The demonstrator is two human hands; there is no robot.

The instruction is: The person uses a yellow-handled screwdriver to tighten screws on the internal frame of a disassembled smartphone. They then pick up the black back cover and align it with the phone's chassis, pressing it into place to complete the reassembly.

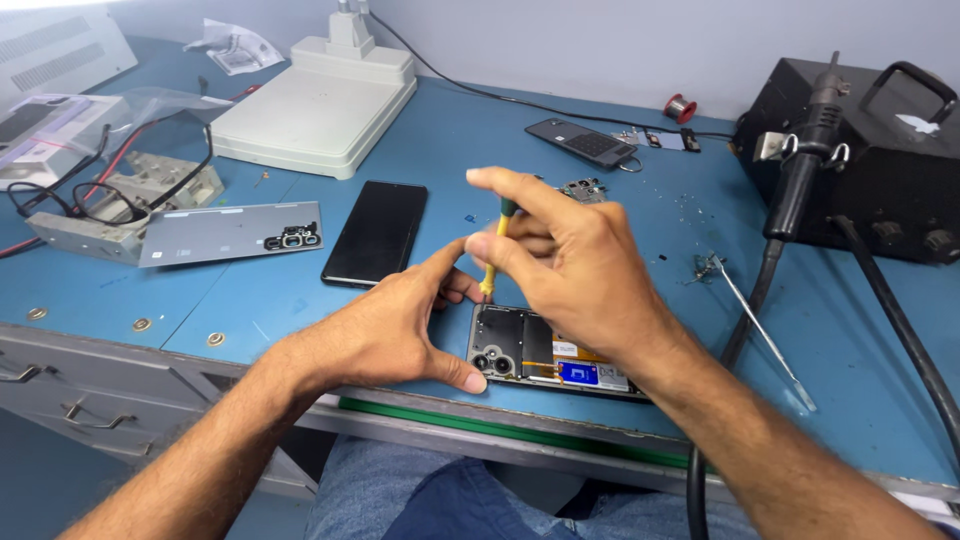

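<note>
Screwdriver (493,252) stood upright in your right hand (570,265), pinched by fingertips over the opened phone (540,352); your left hand (395,325) braced the phone's near-left corner, gripping nothing.

Opened black smartphone with its back cover removed (530,352): lies flat at lower centre of the frame, near the front edge of the blue worktop. Long axis runs left to right. Exposed interior is dark, with a cluster of round camera lenses at its left end and a blue and white labelled part toward its right end. Right portion is hidden behind a hand.

Slim yellow-shafted screwdriver with a green cap (497,250): stands nearly upright at centre of the frame, tip down at the phone's upper left edge, pinched between fingers.
</note>
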